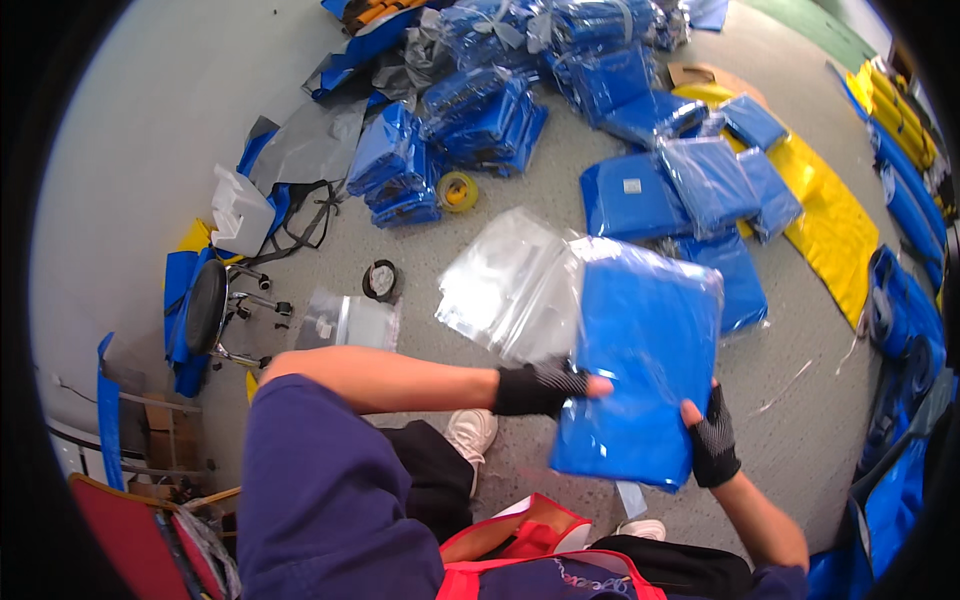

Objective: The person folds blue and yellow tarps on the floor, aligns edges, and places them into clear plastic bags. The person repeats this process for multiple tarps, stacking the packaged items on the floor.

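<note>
Both hands are gripping a blue pack (640, 370) in clear film, held over the floor (800, 400). L hand (540, 388) is pinching its left edge, R hand (712, 440) its lower right corner; long axis is running away from the person, tilted slightly.

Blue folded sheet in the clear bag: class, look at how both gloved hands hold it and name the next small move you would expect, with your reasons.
Probably slide the blue folded sheet the rest of the way into the clear bag. The left hand grips its left edge and the right hand its lower right corner, and the sheet's upper part already sits under plastic while loose bag trails to the upper left.
</note>
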The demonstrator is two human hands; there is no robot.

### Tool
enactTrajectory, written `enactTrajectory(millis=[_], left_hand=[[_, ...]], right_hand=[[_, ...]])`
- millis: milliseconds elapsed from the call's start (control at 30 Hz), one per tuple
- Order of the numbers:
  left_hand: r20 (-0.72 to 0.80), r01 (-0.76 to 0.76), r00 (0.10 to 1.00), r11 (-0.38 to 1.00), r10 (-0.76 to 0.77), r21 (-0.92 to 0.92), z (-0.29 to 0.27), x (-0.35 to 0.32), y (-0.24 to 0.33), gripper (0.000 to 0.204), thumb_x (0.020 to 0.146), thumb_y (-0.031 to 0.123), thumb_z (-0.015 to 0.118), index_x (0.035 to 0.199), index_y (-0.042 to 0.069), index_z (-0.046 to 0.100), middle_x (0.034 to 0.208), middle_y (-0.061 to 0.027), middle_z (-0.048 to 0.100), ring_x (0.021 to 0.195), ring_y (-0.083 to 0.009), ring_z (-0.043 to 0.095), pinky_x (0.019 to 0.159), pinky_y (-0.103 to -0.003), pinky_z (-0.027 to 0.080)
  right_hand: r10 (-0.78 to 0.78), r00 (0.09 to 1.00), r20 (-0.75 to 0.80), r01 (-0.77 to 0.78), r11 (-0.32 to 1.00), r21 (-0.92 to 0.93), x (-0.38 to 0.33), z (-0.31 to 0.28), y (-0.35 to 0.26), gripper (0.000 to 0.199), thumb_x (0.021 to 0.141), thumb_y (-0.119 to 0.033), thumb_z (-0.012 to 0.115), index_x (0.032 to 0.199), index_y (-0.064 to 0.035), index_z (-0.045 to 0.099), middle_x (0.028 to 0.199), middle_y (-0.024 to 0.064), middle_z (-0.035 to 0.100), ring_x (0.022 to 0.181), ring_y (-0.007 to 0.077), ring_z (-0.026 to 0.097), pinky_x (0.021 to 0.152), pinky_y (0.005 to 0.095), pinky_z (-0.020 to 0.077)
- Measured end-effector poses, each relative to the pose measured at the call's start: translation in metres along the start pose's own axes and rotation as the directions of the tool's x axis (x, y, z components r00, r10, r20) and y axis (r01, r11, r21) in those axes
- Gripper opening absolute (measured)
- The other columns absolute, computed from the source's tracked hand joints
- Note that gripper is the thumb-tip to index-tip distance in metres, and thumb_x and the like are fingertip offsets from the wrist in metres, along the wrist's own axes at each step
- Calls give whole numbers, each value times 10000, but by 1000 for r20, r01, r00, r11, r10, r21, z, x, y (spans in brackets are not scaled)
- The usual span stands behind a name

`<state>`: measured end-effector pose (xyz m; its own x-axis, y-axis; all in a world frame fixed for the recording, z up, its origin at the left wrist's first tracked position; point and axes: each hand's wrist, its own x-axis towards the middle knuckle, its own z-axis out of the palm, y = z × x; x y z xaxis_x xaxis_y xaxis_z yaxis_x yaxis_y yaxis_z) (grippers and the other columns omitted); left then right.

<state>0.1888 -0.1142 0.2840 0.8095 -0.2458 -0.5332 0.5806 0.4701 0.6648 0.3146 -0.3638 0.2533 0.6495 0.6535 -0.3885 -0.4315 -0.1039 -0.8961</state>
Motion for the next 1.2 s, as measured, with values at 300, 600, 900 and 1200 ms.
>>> enactTrajectory(millis=[300,600,900,1200], left_hand=[[-558,-650,638,759,531,-20,-172,-150,67,402,840,223,631,1169,14,533,1064,-135,613,951,-249,620,884,-378,515],[-665,-693,308,639,680,332,-513,-172,251,390,870,266,575,1210,77,558,1117,-97,601,995,-197,582,871,-317,472],[-62,211,385,-22,921,977,-747,-136,262,391,968,351,439,1213,58,524,1196,-115,586,1085,-256,559,914,-402,455],[-92,378,271,-18,958,926,-639,-70,226,384,949,340,495,1222,72,522,1159,-102,594,1005,-227,577,866,-388,473]], right_hand=[[-261,919,295,327,923,-202,146,229,-97,835,882,-346,637,1474,-41,132,1452,192,297,1286,243,369,1039,354,355],[432,887,-163,-461,809,-365,89,46,-72,600,838,-440,665,1280,-78,483,1139,94,617,950,184,626,792,313,511],[368,464,-806,-576,816,41,-175,-118,-41,246,870,-299,605,1003,-103,538,826,31,577,637,117,534,475,243,363],[501,270,-822,-940,321,-113,-302,-64,77,466,810,-350,648,1193,-100,556,1075,110,624,858,251,615,767,354,482]])
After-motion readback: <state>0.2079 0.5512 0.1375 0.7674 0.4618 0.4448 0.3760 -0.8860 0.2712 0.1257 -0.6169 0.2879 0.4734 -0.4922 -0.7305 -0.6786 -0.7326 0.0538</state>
